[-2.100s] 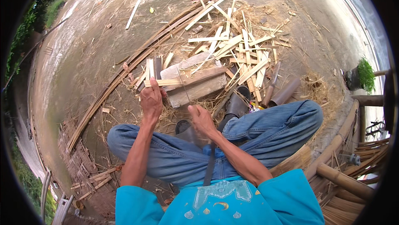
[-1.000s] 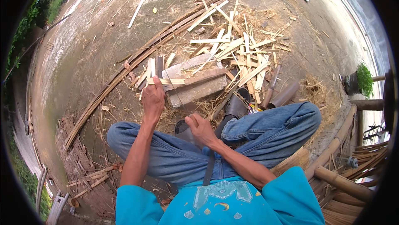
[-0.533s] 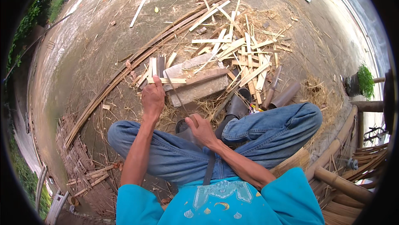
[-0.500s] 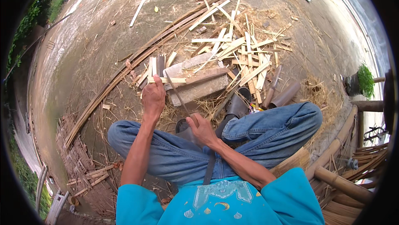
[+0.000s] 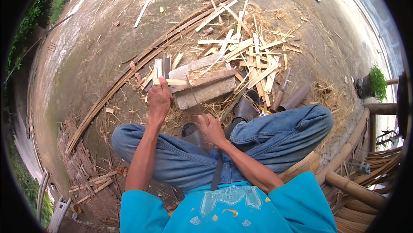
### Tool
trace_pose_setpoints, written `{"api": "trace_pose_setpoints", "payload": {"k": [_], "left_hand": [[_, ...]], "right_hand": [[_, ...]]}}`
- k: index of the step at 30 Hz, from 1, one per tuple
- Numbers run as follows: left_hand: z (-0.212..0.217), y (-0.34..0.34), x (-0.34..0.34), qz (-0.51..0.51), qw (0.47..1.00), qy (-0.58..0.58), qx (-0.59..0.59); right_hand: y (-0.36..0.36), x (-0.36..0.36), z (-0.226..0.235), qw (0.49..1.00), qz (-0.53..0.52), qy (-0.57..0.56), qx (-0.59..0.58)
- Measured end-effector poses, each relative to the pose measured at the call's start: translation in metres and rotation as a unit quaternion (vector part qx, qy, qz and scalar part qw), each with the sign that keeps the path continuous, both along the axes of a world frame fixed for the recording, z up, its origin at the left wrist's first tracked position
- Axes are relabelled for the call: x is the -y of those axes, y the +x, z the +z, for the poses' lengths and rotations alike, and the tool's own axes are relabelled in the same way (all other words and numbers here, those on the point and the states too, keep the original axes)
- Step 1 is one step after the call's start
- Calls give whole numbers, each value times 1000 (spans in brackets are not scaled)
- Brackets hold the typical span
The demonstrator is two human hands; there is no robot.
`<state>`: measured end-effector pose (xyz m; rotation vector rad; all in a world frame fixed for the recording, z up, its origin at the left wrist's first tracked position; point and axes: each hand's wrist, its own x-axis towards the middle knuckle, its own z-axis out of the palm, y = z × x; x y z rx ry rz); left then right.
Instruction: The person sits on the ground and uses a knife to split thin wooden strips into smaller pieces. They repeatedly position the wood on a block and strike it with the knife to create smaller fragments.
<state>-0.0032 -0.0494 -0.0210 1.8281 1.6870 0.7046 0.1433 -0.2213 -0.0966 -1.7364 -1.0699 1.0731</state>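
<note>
Pale wood strip (image 5: 175, 82) is sitting at eleven o'clock from the right hand (image 5: 211, 130), which is gripping a knife (image 5: 193, 94), while the left hand (image 5: 159, 99) is pinching the strip's nine-o'clock end, so steadying it well clear of the edge is probably mattering most.

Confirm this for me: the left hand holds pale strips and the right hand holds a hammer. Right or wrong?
Wrong on one point: the head view shows the right hand holding a thin blade, while the left hand holds pale strips.
</note>
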Motion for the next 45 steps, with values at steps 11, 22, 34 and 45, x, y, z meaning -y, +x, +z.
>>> {"api": "trace_pose_setpoints", "payload": {"k": [11, 22, 34, 45], "left_hand": [[12, 5, -1, -27, 999, -1, 19], [15, -13, -14, 66, 858, -242, 447], [34, 5, -8, -104, 921, -191, 323], [29, 8, -11, -67, 961, 102, 246]], "right_hand": [[9, 2, -14, 999, 14, 22, 20], [30, -59, 45, 920, -99, 2, -378], [85, -140, 88, 991, 19, 112, -64], [47, -170, 94, 961, 195, 112, 161]]}}
